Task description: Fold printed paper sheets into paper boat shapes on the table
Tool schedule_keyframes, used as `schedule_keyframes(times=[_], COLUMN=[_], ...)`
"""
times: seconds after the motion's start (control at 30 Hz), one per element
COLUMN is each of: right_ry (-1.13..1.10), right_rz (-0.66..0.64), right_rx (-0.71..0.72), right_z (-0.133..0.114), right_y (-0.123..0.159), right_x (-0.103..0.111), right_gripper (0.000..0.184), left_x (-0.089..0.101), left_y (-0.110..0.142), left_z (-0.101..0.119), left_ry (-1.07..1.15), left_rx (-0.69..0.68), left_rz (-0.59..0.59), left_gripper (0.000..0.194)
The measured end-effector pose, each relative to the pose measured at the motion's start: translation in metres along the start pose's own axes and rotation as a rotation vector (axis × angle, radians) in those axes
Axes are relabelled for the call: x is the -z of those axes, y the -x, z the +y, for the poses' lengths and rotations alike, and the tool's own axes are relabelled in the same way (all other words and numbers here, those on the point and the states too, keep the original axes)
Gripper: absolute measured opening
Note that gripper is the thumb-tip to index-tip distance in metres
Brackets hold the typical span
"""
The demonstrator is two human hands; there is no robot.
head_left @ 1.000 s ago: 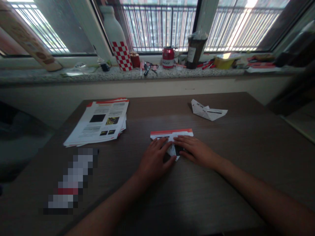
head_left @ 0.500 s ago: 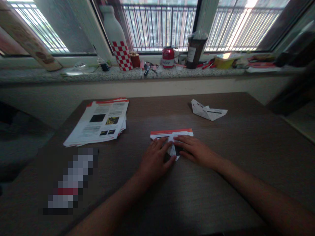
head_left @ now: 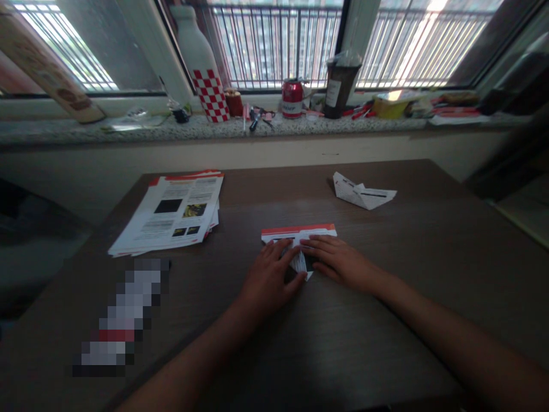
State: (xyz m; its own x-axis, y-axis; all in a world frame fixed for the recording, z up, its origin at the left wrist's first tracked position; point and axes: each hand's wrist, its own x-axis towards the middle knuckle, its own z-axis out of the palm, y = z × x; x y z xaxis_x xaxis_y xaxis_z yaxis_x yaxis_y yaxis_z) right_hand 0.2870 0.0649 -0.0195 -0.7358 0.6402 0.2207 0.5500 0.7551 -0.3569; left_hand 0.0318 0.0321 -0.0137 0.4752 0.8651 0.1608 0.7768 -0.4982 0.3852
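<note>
A folded printed sheet [head_left: 299, 232] with a red top edge lies near the middle of the brown table [head_left: 386, 320]. My left hand [head_left: 268, 280] rests flat on its left part with the fingers stretched out. My right hand [head_left: 341, 262] lies flat on its right part, fingers extended toward the left. The fingertips of both hands meet over the fold in the centre. Most of the sheet's lower half is hidden under my hands.
A stack of printed leaflets [head_left: 171, 213] lies at the table's far left. A folded paper boat [head_left: 362, 193] sits at the far right. A pixelated object [head_left: 120, 315] lies near left. The windowsill holds a chequered bottle [head_left: 206, 68], a red can [head_left: 292, 98] and a dark cup [head_left: 338, 86].
</note>
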Motion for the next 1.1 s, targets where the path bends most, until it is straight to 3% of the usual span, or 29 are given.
schedule_keyframes(times=[0.27, 0.43, 0.57, 0.83, 1.1], right_ry=[0.064, 0.068, 0.042, 0.032, 0.055], right_rz=[-0.034, -0.019, -0.018, -0.020, -0.026], right_rx=[0.004, 0.005, 0.009, -0.024, 0.010], right_z=[-0.002, -0.001, 0.000, 0.003, 0.007], right_y=[-0.004, -0.004, -0.004, -0.002, 0.001], right_x=[0.004, 0.003, 0.003, 0.009, 0.007], right_gripper=[0.049, 0.046, 0.046, 0.043, 0.045], left_x=[0.001, 0.006, 0.017, 0.025, 0.029], left_y=[-0.002, 0.000, 0.004, 0.009, 0.007], left_z=[-0.002, -0.017, -0.020, -0.015, -0.014], left_ry=[0.003, -0.032, -0.078, -0.041, 0.021], left_rx=[-0.049, -0.226, -0.318, -0.368, -0.370], left_rz=[0.024, -0.054, -0.107, -0.248, -0.274], left_gripper=[0.053, 0.036, 0.039, 0.046, 0.050])
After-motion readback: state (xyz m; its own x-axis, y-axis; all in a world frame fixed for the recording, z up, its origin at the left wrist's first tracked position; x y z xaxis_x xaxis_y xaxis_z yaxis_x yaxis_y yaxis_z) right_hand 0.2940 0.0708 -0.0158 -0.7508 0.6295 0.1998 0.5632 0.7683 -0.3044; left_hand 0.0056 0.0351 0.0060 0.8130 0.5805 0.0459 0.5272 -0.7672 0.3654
